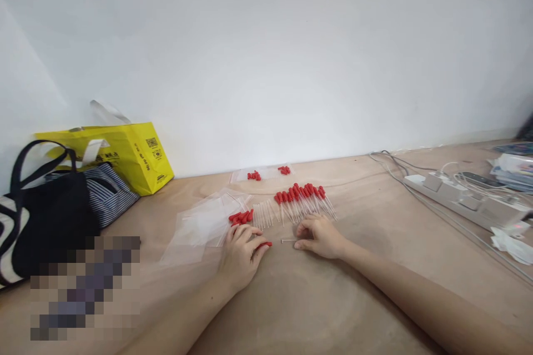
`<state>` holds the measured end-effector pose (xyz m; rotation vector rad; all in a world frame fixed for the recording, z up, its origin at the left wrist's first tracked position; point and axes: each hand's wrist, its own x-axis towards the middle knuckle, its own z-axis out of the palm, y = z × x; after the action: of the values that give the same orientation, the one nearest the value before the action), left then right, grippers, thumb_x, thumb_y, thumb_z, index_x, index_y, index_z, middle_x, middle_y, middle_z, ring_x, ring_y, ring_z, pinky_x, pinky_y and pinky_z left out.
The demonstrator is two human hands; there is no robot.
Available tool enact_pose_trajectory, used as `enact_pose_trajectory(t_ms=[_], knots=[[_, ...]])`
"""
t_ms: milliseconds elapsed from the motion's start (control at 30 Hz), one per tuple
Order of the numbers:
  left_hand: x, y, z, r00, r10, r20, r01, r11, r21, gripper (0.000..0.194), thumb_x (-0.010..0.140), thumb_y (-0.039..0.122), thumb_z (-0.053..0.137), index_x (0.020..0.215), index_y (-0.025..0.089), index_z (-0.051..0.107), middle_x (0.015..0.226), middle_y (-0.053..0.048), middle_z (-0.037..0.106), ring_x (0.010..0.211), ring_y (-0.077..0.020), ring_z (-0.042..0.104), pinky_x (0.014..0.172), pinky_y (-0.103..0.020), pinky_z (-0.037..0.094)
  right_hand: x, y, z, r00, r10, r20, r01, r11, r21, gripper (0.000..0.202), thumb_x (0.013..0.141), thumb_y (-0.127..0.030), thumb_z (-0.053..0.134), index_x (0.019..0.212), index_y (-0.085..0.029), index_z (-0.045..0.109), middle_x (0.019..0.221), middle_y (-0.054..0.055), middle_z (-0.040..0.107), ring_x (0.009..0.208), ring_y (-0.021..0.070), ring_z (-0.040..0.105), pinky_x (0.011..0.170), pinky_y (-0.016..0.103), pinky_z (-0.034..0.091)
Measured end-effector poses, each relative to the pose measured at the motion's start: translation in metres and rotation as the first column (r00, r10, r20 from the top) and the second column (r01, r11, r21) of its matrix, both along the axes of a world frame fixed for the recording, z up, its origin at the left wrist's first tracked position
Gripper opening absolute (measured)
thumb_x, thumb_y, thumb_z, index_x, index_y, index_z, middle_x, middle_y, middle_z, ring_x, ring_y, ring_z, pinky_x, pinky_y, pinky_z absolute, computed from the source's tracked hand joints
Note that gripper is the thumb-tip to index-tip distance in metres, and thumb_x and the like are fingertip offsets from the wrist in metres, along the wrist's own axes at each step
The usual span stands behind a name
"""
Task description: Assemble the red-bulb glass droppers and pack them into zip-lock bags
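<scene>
Between the fingertips of my left hand (242,255) is a red rubber bulb (266,244), pointing right. My right hand (318,237) pinches a thin clear tube (287,241), whose free end faces the bulb across a small gap. Beyond my left hand lies a small pile of red bulbs (241,217), partly on clear plastic bags (204,222). A row of bare clear tubes (263,215) lies right of the pile. Farther right, several tubes with red bulbs on their ends (306,199) lie side by side, just past my right hand.
Near the wall, a clear bag (268,173) holds red bulbs and tubes. At left stand a yellow bag (145,158), a striped bag (110,194) and a black bag (54,222). At right are a power strip (453,194) with cables, a crumpled tissue (512,245) and stacked packets (516,169).
</scene>
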<state>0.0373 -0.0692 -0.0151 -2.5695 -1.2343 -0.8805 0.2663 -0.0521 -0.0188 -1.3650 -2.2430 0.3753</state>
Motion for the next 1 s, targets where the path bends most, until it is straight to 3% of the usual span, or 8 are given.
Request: enact_pose_trajectory(t_ms=[167,433,600,767,1000], knots=[[0.002,0.0,0.001,0.999,0.023,0.033,-0.021,0.998,-0.062,0.012,0.083,0.019,0.045,0.079,0.021,0.057,0.079,0.0,0.063,0.083,-0.0184,0.053,0.092,-0.044,0.024,-0.012,-0.006,-0.008,0.997,-0.037,0.066,0.029,0.992,0.121,0.01,0.077,-0.027,0.054,0.071,-0.019,0.056,0.076,0.001,0.059,0.079,0.0157,0.049,0.07,0.028,0.026],[0.002,0.001,0.0,0.999,0.018,0.046,-0.016,0.999,-0.04,0.015,0.085,0.021,0.041,0.086,0.022,0.055,0.081,0.0,0.065,0.083,-0.0184,0.056,0.095,-0.047,0.018,-0.027,-0.015,-0.013,0.987,-0.036,-0.157,0.065,0.981,0.183,0.015,0.085,-0.022,0.039,0.078,-0.017,0.052,0.075,0.002,0.06,0.072,0.0134,0.052,0.072,0.029,0.024],[0.003,0.002,-0.002,0.999,-0.005,0.054,0.004,1.0,0.022,0.018,0.085,0.02,0.041,0.093,0.023,0.057,0.082,-0.001,0.067,0.083,-0.0197,0.056,0.093,-0.047,0.019,-0.033,-0.019,-0.01,0.991,0.015,-0.131,0.018,0.968,0.251,0.017,0.085,-0.02,0.04,0.086,-0.021,0.057,0.077,0.0,0.062,0.073,0.0111,0.053,0.074,0.028,0.022],[0.006,0.0,0.0,0.998,-0.015,0.063,0.011,0.999,0.053,0.019,0.085,0.019,0.041,0.087,0.022,0.06,0.077,0.0,0.067,0.08,-0.0188,0.058,0.092,-0.046,0.022,-0.035,-0.021,-0.009,0.993,0.07,-0.096,-0.04,0.957,0.286,0.02,0.086,-0.02,0.039,0.087,-0.021,0.058,0.074,0.0,0.062,0.067,0.0103,0.053,0.079,0.03,0.02],[0.007,-0.003,0.003,0.996,-0.033,0.087,0.028,0.998,0.059,0.021,0.084,0.022,0.04,0.078,0.021,0.06,0.071,0.0,0.066,0.076,-0.0178,0.058,0.091,-0.044,0.023,-0.033,-0.019,-0.016,0.994,0.112,-0.004,-0.097,0.879,0.466,0.022,0.085,-0.02,0.038,0.088,-0.02,0.059,0.068,0.0,0.059,0.062,0.0102,0.05,0.076,0.03,0.02]])
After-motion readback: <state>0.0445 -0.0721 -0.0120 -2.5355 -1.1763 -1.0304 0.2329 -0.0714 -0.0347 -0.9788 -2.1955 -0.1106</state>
